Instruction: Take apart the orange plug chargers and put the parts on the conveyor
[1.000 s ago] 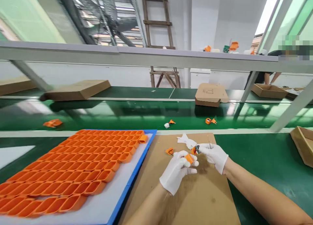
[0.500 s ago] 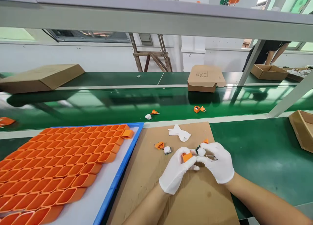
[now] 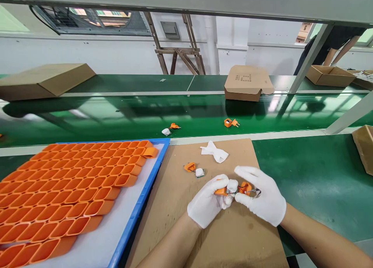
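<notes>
Over the brown cardboard sheet (image 3: pixel 233 233), my left hand (image 3: pixel 208 201), in a white glove, is closed on an orange shell (image 3: pixel 221 191). A small circuit board with a white block (image 3: pixel 232 186) sits at the shell's right end, by my left fingertips. My right hand (image 3: pixel 264 196), also gloved, pinches the orange plug piece (image 3: pixel 245 188) with thin prongs towards the palm. Farther back on the cardboard lie another orange plug piece (image 3: pixel 190 167), wired to a white block (image 3: pixel 199 173), and a folded white cloth (image 3: pixel 215 151).
At left, a blue-edged tray (image 3: pixel 136 207) holds rows of orange shells (image 3: pixel 78 190). Plug assemblies (image 3: pixel 175 126) lie on the green conveyor (image 3: pixel 131 122). Cardboard boxes (image 3: pixel 247 81) stand beyond. Metal posts (image 3: pixel 311 58) cross at right; a person (image 3: pixel 332 46) stands behind.
The board and white block have moved left against the orange shell in my left hand. The plug piece now shows between my right fingers. The camera view has tilted down slightly.
</notes>
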The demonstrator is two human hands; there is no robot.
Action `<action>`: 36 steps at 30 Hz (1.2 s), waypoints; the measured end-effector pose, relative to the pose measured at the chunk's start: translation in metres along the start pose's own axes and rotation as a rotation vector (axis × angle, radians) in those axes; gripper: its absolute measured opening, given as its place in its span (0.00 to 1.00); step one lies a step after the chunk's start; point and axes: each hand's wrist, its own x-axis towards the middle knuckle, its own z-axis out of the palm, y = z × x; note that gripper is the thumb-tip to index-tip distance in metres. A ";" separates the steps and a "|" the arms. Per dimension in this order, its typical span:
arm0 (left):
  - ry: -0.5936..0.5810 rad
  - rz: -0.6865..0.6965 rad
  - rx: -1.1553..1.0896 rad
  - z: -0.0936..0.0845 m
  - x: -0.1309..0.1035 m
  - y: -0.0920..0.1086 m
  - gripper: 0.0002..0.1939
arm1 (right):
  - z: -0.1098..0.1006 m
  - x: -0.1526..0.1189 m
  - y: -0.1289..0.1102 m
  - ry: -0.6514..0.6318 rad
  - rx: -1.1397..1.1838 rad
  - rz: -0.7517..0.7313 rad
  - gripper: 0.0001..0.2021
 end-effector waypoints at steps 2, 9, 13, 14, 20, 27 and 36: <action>0.005 0.002 0.082 0.002 -0.001 0.000 0.19 | 0.001 -0.001 0.000 -0.076 0.117 0.008 0.20; 0.064 0.080 0.171 0.007 0.002 -0.005 0.26 | 0.007 -0.005 0.003 0.117 0.112 0.006 0.19; 0.118 0.098 0.170 0.012 0.003 -0.006 0.27 | 0.009 -0.009 0.006 0.063 -0.050 -0.060 0.15; 0.131 0.096 0.175 0.012 0.003 -0.006 0.26 | 0.009 -0.010 0.007 0.048 -0.064 -0.045 0.13; 0.126 0.136 0.250 0.012 0.005 -0.008 0.29 | 0.012 -0.011 0.009 0.084 0.000 -0.066 0.16; 0.250 0.200 0.442 0.013 0.005 -0.009 0.29 | 0.009 -0.008 0.002 0.069 -0.138 -0.160 0.13; 0.247 0.127 0.561 0.006 0.003 -0.002 0.27 | 0.008 -0.008 0.002 0.031 -0.134 0.052 0.20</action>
